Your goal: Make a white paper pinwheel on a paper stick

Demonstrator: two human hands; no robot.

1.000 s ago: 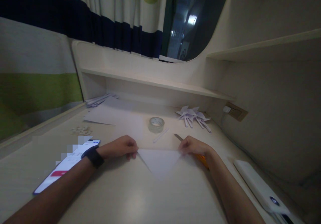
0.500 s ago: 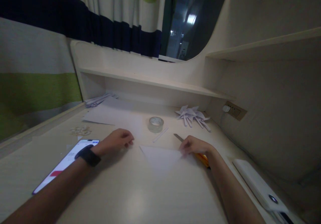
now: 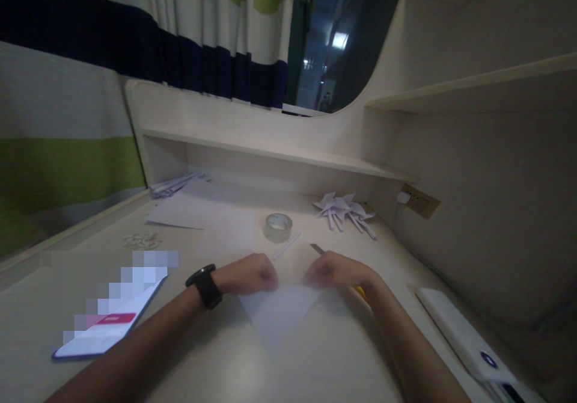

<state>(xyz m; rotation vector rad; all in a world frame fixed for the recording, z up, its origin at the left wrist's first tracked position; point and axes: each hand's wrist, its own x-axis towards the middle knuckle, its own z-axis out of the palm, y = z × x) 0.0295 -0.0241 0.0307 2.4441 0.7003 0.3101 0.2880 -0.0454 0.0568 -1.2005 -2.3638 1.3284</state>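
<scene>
From where I stand, the person's 2 bare hands are close together over the desk (image 3: 216, 367), a triangle of white paper (image 3: 278, 322) lying between and just below them, its long edge at the fingertips and its point toward the person. The left hand (image 3: 255, 272) is at the left part of that edge, fingers curled in; the right hand (image 3: 336, 269) is by the right part, its fingers bent down. Both are smeared with blur, so I can't tell whether either of them is gripping the paper or merely pressing on it.

A cutter lies under the right hand: its grey blade (image 3: 317, 248) pokes out past the knuckles, and a bit of orange-yellow handle (image 3: 361, 292) shows beside the wrist. Just beyond the gap between the hands lies a thin white stick (image 3: 287, 246), with a roll of clear tape (image 3: 278, 228) behind it. Farther past the right hand sits a cluster of white paper pinwheels (image 3: 339, 206).

The left wrist wears a black watch (image 3: 207, 286). Left of that hand are a lit phone (image 3: 115, 322), partly covered by the forearm, and a scatter of small pale pieces (image 3: 142, 241); beyond these, white sheets (image 3: 184, 207) are spread out.
</scene>
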